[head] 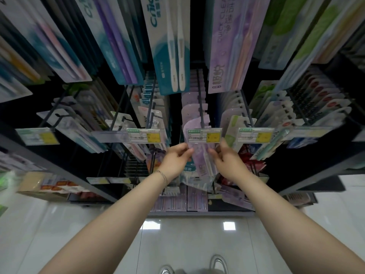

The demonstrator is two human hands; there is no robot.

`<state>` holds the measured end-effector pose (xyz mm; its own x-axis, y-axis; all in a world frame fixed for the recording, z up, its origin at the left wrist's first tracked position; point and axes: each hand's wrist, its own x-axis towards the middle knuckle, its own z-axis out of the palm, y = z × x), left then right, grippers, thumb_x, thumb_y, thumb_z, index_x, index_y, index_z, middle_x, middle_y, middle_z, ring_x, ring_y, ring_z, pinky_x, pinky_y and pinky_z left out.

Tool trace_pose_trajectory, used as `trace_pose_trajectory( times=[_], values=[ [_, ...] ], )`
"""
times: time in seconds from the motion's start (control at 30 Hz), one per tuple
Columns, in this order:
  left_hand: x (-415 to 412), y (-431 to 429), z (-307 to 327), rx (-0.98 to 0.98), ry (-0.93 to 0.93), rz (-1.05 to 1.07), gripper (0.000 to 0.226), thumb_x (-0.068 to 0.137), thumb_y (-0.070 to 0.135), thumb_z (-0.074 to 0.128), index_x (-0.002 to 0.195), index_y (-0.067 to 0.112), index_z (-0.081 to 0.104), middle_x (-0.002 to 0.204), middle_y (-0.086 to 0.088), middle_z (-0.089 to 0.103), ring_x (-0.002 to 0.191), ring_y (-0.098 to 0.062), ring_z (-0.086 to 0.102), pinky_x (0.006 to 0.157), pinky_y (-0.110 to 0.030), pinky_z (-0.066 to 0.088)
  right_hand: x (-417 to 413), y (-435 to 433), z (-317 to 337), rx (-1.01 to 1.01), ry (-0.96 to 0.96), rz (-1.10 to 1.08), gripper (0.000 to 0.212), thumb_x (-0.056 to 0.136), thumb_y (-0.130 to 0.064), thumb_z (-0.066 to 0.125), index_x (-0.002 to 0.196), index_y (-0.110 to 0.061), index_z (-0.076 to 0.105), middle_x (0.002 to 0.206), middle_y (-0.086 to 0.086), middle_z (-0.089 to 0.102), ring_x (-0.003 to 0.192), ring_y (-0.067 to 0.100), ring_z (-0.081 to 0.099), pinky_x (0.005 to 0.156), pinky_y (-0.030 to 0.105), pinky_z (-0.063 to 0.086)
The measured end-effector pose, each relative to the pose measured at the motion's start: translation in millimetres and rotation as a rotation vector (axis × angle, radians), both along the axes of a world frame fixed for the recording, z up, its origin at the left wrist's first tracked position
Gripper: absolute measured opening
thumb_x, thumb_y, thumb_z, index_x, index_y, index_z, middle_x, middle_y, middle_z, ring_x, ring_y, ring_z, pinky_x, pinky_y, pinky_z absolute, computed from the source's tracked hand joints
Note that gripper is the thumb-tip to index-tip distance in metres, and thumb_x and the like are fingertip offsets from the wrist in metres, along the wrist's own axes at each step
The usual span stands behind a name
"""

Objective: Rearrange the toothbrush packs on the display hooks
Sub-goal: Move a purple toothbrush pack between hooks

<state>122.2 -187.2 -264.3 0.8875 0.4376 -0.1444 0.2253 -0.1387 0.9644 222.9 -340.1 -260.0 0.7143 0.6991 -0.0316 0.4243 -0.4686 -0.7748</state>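
A lilac toothbrush pack [201, 161] hangs at the front of the middle display hook [201, 107], just under its yellow price tag [204, 135]. My left hand [176, 160] pinches the pack's left edge. On the pack's right edge, my right hand [227, 161] grips it with curled fingers. More lilac packs [192, 109] hang behind it on the same hook. The view is blurred by motion.
Rows of toothbrush packs fill neighbouring hooks: teal packs [169, 46] above, pale green ones [235, 125] to the right, white ones [83, 127] to the left. Price tags [147, 136] line the hook ends. Lower shelves hold more packs [197, 198]. White tiled floor [187, 244] lies below.
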Motion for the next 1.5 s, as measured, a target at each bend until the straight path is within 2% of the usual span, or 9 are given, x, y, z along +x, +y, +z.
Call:
trace_pose_trajectory(
  times=[0.17, 0.3, 0.4, 0.57, 0.7, 0.87, 1.03, 1.3, 1.5],
  values=[
    [8.5, 2.2, -8.5, 0.083, 0.054, 0.111, 0.013, 0.098, 0.017, 0.05, 0.1, 0.015, 0.062, 0.095, 0.002, 0.059, 0.086, -0.013, 0.052, 0.08, -0.028, 0.042, -2.8, 10.5, -3.5, 0.021, 0.077, -0.035, 0.028, 0.098, -0.026, 0.047, 0.124, -0.018, 0.044, 0.105, 0.004, 0.064, 0.092, 0.021, 0.061, 0.081, 0.038, 0.05],
    [17.9, -2.0, 2.9, 0.11, 0.096, 0.229, 0.019, 0.098, 0.017, 0.048, 0.109, 0.016, 0.062, 0.099, 0.002, 0.063, 0.09, -0.012, 0.054, 0.077, -0.024, 0.044, -2.6, 26.4, -4.0, 0.012, 0.15, -0.097, 0.03, 0.099, -0.026, 0.046, 0.124, -0.01, 0.047, 0.106, -0.001, 0.056, 0.093, 0.011, 0.05, 0.079, 0.021, 0.037],
    [22.5, -2.8, 4.9, 0.122, 0.133, 0.276, 0.022, 0.098, 0.019, 0.048, 0.114, 0.013, 0.061, 0.11, -0.007, 0.066, 0.095, -0.017, 0.057, 0.087, -0.032, 0.046, -2.2, 32.1, -6.9, 0.039, 0.179, -0.136, 0.03, 0.099, -0.027, 0.047, 0.124, -0.011, 0.047, 0.105, -0.002, 0.056, 0.096, 0.013, 0.053, 0.079, 0.022, 0.037],
    [14.9, -5.9, -3.7, 0.099, 0.234, 0.313, 0.037, 0.094, 0.028, 0.058, 0.127, 0.014, 0.051, 0.122, -0.005, 0.06, 0.108, -0.021, 0.056, 0.085, -0.026, 0.041, -6.7, 17.4, -15.1, 0.061, 0.22, -0.172, 0.036, 0.097, -0.027, 0.052, 0.129, -0.013, 0.044, 0.118, 0.002, 0.052, 0.107, 0.015, 0.052, 0.084, 0.027, 0.04],
    [2.9, -8.6, -18.7, 0.189, 0.335, 0.216, 0.023, 0.095, 0.021, 0.056, 0.115, 0.008, 0.056, 0.117, -0.01, 0.062, 0.101, -0.021, 0.057, 0.082, -0.026, 0.043, -4.6, -11.0, -28.1, -0.071, 0.084, -0.182, 0.027, 0.097, -0.023, 0.051, 0.12, -0.009, 0.048, 0.108, 0.006, 0.057, 0.096, 0.023, 0.057, 0.075, 0.029, 0.044],
    [0.3, -32.8, -13.2, 0.567, 0.33, -0.071, 0.011, 0.095, 0.019, 0.05, 0.094, 0.012, 0.059, 0.098, -0.006, 0.063, 0.092, -0.026, 0.062, 0.074, -0.029, 0.049, 4.9, -44.7, -29.1, -0.375, -0.278, -0.14, 0.016, 0.097, -0.024, 0.044, 0.099, -0.012, 0.054, 0.097, 0.007, 0.057, 0.08, 0.028, 0.06, 0.058, 0.031, 0.041],
    [19.1, -66.1, -3.0, 0.963, 0.298, -0.281, 0.025, 0.096, 0.02, 0.043, 0.114, 0.011, 0.056, 0.112, -0.007, 0.06, 0.095, -0.031, 0.061, 0.072, -0.035, 0.05, 21.1, -69.0, -22.8, -0.551, -0.486, -0.137, 0.022, 0.096, -0.028, 0.042, 0.097, -0.008, 0.051, 0.095, 0.01, 0.059, 0.08, 0.03, 0.063, 0.054, 0.029, 0.035],
    [62.2, -92.2, 2.6, 0.925, 0.373, -0.16, 0.044, 0.1, 0.02, 0.04, 0.14, 0.007, 0.028, 0.109, -0.013, 0.058, 0.088, -0.033, 0.062, 0.061, -0.033, 0.041, 41.6, -76.6, -13.0, -0.401, -0.479, -0.167, 0.047, 0.098, -0.033, 0.042, 0.138, -0.008, 0.036, 0.126, 0.014, 0.051, 0.088, 0.034, 0.063, 0.059, 0.034, 0.045],
    [78.2, -95.7, 3.6, 0.685, 0.346, -0.045, 0.038, 0.099, 0.022, 0.041, 0.136, 0.013, 0.035, 0.121, -0.013, 0.052, 0.1, -0.033, 0.058, 0.068, -0.033, 0.042, 57.0, -67.8, -10.7, -0.099, -0.204, -0.065, 0.036, 0.101, -0.026, 0.039, 0.135, -0.012, 0.042, 0.128, 0.011, 0.05, 0.104, 0.03, 0.056, 0.072, 0.028, 0.039]
  ],
)
